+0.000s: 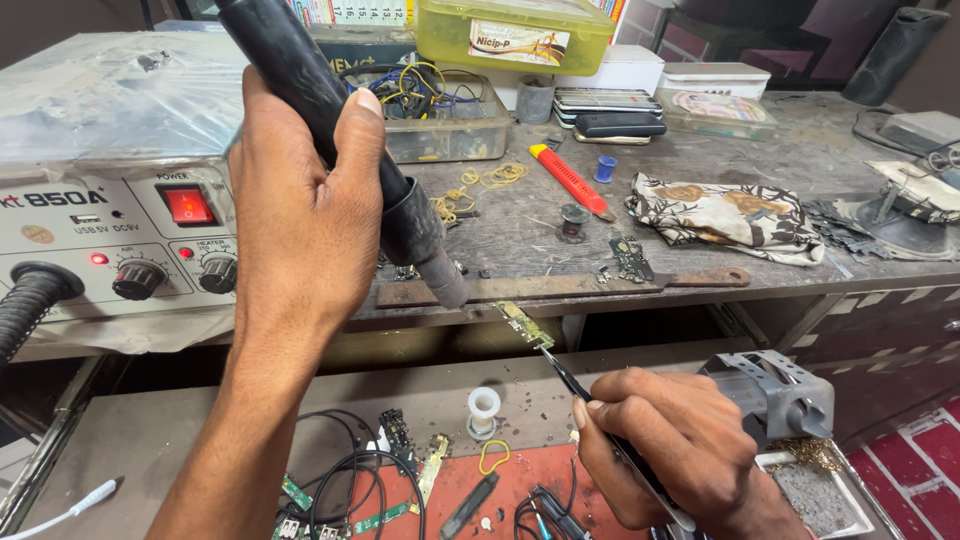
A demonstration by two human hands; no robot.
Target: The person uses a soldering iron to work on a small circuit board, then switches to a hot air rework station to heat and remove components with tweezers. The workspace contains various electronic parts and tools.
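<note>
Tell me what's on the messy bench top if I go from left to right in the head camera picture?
Grey hot-air station → left hand holding the black hot-air wand → clear box of wires → red and yellow cutter → small blue spool → patterned cloth.

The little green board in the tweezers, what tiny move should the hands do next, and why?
Probably tip the hot air gun's nozzle slightly closer to the small circuit board. The left hand aims the nozzle toward it, but a gap shows between them. The right hand holds the board out in tweezers, and the station's red switch glows.
</note>
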